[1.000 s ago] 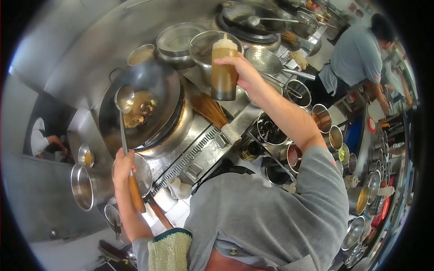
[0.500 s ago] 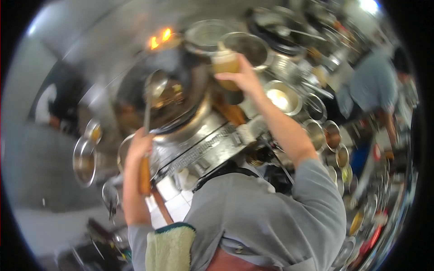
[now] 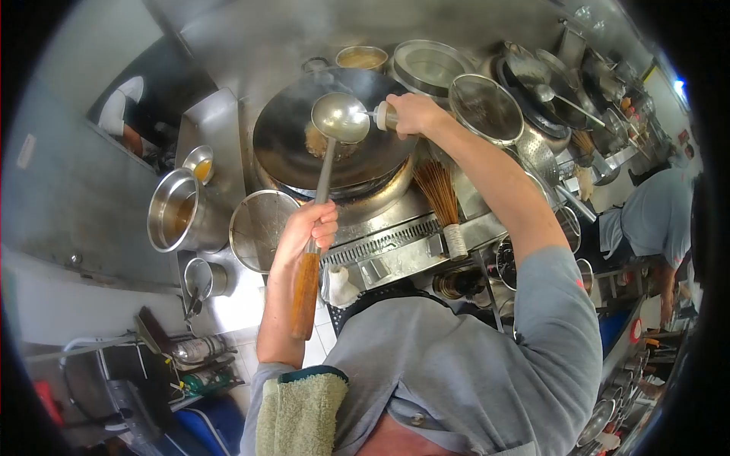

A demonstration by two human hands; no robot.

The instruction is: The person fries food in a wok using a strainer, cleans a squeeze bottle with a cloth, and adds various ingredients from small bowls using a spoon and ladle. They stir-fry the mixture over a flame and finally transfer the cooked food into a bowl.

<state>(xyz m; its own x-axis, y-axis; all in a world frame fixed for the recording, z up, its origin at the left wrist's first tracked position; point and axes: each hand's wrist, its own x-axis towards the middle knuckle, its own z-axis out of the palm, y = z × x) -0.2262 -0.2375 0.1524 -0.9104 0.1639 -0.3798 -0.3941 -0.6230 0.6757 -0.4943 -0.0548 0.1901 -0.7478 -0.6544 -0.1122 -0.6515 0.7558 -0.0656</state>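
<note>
My left hand (image 3: 308, 226) is wrapped round the handle of a steel ladle (image 3: 340, 120), whose wooden grip end points back toward me. The ladle's bowl is raised over a dark wok (image 3: 372, 163) on the range. In my right hand (image 3: 417, 115) is a squeeze bottle (image 3: 383, 116), tipped on its side with its nozzle at the right rim of the ladle's bowl. My fingers hide most of the bottle. Some brown food (image 3: 315, 142) lies in the wok, partly covered by the ladle.
A bamboo brush (image 3: 439, 194) leans right of the wok. Round strainers (image 3: 487, 110) (image 3: 262, 228) stand on both sides. A steel pot (image 3: 176, 213) and a small bowl (image 3: 199, 163) are at left. A pan of liquid (image 3: 361, 58) sits behind. Another person (image 3: 654, 213) stands far right.
The squeeze bottle has gone from upright to tipped sideways, its nozzle now at the ladle. The ladle appears lifted above the food. Flames seen behind the wok no longer show. The view has shifted.
</note>
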